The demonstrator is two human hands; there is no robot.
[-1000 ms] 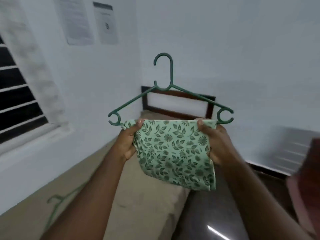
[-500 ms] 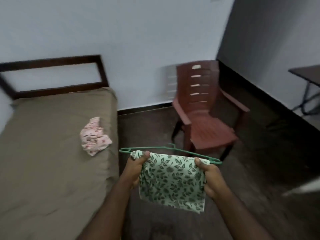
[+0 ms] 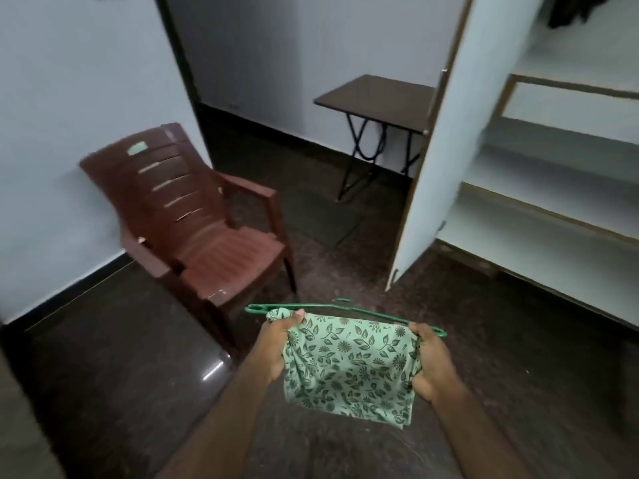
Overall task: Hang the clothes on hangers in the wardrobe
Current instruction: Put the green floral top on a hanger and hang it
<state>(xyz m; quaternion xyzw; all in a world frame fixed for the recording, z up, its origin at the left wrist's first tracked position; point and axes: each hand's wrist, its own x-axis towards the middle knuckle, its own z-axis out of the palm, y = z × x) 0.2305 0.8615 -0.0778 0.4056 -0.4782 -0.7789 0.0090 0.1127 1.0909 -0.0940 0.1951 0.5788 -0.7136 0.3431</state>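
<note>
One leaf-print cloth across green hanger, opp. ends pinched tight in L grip and R grip

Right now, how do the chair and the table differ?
The chair is reddish-brown plastic with thick legs; the table has a dark flat top on thin crossed legs. The chair stands by the left wall; the table, farther off, beside the wardrobe door. Both stand on the dark floor.

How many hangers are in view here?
1. The green hanger lies flat, gripped by the left hand and right hand, with the cloth draped over it. Dark clothes at the wardrobe's top may hide more.
</note>
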